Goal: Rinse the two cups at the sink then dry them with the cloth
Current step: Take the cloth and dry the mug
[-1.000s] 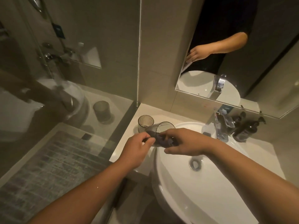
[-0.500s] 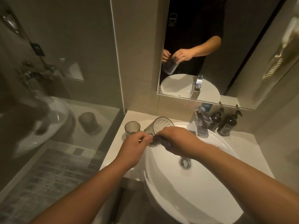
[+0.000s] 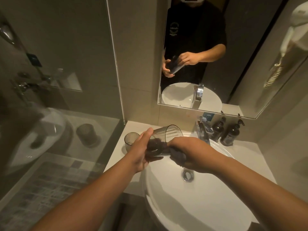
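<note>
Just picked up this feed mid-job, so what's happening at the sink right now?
A person is drying a tinted see-through cup over the white sink. The left hand holds the cup tilted, mouth away from them, while the right hand works a dark cloth against it. The second cup stands upright on the counter left of the basin. No water can be seen running from the faucet.
</note>
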Demonstrator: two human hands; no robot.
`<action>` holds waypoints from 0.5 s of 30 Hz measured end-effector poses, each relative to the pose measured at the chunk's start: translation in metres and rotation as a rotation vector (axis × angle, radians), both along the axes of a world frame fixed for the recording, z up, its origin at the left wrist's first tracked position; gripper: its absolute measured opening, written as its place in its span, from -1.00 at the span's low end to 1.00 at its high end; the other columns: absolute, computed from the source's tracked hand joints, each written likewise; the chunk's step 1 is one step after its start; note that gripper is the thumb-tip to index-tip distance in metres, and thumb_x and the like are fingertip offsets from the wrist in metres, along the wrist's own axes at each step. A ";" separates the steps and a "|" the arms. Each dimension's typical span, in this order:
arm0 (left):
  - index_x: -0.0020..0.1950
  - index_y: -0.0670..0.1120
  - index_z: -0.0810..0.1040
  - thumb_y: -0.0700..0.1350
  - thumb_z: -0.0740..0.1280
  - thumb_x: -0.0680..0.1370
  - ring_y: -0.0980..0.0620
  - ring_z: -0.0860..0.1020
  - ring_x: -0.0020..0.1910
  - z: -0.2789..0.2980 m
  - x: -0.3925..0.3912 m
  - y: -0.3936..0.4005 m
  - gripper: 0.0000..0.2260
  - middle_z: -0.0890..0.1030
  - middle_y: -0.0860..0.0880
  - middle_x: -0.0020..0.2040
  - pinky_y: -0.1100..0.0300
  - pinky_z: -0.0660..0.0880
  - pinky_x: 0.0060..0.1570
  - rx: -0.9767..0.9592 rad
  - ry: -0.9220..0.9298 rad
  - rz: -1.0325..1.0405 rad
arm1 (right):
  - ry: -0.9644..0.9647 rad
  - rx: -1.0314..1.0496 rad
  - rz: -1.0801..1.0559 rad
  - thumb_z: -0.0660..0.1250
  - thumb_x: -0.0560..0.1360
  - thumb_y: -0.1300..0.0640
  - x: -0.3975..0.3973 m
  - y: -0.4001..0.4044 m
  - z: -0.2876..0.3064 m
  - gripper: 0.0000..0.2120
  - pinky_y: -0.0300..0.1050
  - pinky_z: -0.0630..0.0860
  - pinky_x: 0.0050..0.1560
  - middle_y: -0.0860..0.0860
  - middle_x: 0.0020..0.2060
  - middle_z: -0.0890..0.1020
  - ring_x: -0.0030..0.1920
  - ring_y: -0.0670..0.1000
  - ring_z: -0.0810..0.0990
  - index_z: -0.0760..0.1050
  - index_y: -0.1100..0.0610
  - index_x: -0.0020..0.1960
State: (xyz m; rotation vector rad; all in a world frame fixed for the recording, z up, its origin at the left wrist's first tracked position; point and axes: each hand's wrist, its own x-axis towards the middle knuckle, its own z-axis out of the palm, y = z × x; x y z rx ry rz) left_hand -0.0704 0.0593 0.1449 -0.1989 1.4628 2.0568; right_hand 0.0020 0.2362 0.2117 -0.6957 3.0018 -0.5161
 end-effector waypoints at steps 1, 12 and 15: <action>0.31 -0.07 0.51 0.18 0.23 0.61 -0.17 0.67 0.03 0.000 -0.002 0.003 -0.58 0.61 -0.27 0.24 -0.03 0.66 -0.21 0.009 0.042 0.005 | -0.015 0.002 -0.013 0.32 0.47 0.11 0.000 0.000 0.001 -0.87 -0.25 0.37 -0.26 -0.20 -0.19 0.49 -0.19 -0.10 0.44 0.44 -0.04 0.00; 0.15 0.00 0.54 0.14 0.37 0.36 0.02 0.63 -0.07 0.013 -0.001 0.010 -0.59 0.62 -0.16 0.05 0.10 0.59 -0.02 0.026 0.465 0.173 | -0.130 -0.339 -0.206 0.48 0.39 0.14 0.000 -0.003 0.019 -0.75 -0.11 0.53 -0.11 -0.13 -0.11 0.61 -0.10 -0.08 0.56 0.52 -0.04 0.01; 0.17 0.07 0.53 0.22 0.34 0.35 -0.06 0.61 0.03 0.010 -0.004 0.008 -0.55 0.61 -0.16 0.12 0.13 0.58 0.00 -0.054 0.585 0.160 | -0.216 -0.453 -0.223 0.50 0.37 0.21 0.003 -0.002 0.027 -0.70 -0.10 0.59 -0.11 -0.07 -0.10 0.62 -0.12 -0.07 0.59 0.54 -0.02 0.04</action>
